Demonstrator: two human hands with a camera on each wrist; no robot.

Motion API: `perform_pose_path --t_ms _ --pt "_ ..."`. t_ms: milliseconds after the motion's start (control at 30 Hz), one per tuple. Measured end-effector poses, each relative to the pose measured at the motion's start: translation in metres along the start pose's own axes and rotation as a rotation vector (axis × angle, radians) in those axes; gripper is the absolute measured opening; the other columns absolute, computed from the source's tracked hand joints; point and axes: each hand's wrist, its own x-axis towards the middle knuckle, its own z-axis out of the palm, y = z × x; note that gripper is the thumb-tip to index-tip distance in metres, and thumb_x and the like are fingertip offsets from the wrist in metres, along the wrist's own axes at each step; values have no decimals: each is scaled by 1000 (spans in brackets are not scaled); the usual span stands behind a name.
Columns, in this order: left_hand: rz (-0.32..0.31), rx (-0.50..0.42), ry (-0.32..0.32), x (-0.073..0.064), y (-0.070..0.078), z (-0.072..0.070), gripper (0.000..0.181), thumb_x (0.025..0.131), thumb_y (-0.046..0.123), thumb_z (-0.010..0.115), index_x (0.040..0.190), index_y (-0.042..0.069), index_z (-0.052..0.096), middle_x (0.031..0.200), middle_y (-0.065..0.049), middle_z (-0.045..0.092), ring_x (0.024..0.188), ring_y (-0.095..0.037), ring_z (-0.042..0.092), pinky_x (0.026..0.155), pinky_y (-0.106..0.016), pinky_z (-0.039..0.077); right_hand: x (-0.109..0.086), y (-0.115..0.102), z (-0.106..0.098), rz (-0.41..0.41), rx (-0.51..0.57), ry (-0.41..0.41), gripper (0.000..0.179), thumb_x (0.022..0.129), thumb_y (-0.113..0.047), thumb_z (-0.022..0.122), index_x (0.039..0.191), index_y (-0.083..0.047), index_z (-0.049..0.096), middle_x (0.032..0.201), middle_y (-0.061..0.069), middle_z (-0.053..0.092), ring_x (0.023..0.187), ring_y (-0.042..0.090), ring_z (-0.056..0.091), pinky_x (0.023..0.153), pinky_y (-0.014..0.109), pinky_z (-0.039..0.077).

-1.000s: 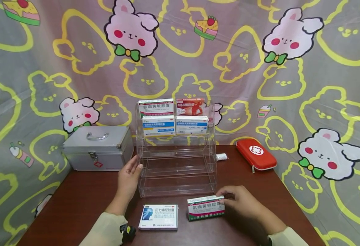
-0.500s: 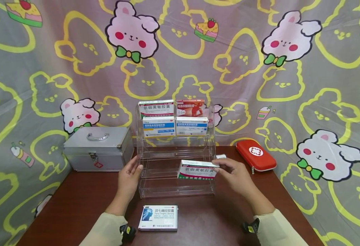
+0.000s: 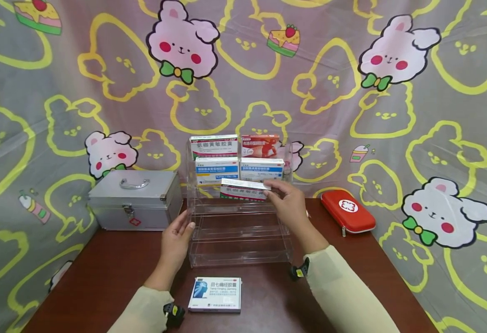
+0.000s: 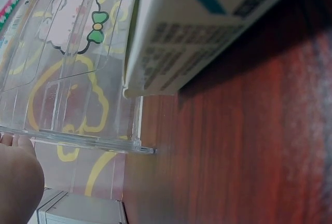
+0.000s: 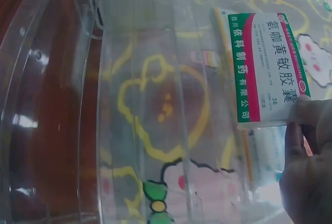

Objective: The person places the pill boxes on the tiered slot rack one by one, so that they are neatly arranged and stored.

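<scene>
A clear acrylic tiered rack [image 3: 239,233] stands in the middle of the table. The left hand [image 3: 176,238] rests its fingers against the rack's left side, also seen at the edge of the left wrist view. Between thumb and fingers, the right hand [image 3: 286,203] pinches the right end of a white, green and red medicine box [image 3: 243,190]. This box is in front of the rack, just below the blue-and-white boxes [image 3: 217,171] on an upper tier. In the right wrist view the held medicine box [image 5: 267,68] shows its printed front. A white medicine box [image 3: 215,294] lies flat before the rack.
On the top tier sit a green-and-white box [image 3: 214,147] and a red box [image 3: 260,146]. A silver metal case [image 3: 132,201] stands at the left, and a red zip case [image 3: 347,210] lies at the right. A patterned curtain [image 3: 243,92] hangs behind.
The right hand has lifted the green, red and white medicine box from the table up to the rack's upper part, moving slightly left. The left hand stays at the rack's side.
</scene>
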Motion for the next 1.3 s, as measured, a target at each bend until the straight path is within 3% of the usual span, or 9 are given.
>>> perform_pose_path --t_ms 200,333,833,1067,1300 --pt "-15 -10 -17 1 0 -1 54 106 -3 66 158 -3 53 164 -22 52 153 -35 48 105 -6 49 12 6 25 -37 -73 -19 25 96 -5 83 121 -5 83 126 15 80 108 28 77 94 37 67" --pt "-7 -21 -18 1 -1 -1 53 106 -3 66 158 -3 53 164 -22 52 153 -35 48 107 -8 49 13 8 40 -45 -75 -35 23 96 -5 82 119 -5 83 124 14 81 107 30 78 95 46 67" --pt "4 -3 -12 2 -2 -1 53 105 -4 66 156 -4 54 163 -23 52 152 -36 48 106 -7 49 7 6 73 31 -69 -85 20 101 -8 78 120 -6 82 120 12 82 104 24 78 87 37 67" --pt "-12 17 -14 1 0 -2 53 106 -2 66 158 -2 54 163 -21 53 152 -34 49 107 -8 49 6 8 80 -13 -78 -120 22 103 -9 75 124 -4 80 123 14 81 108 29 80 90 42 69" --pt "13 5 -3 0 0 0 52 105 -5 66 156 -5 55 161 -26 53 150 -38 49 105 -7 50 5 10 82 1 -66 -126 24 103 -10 75 127 -5 79 123 14 82 110 28 80 92 41 68"
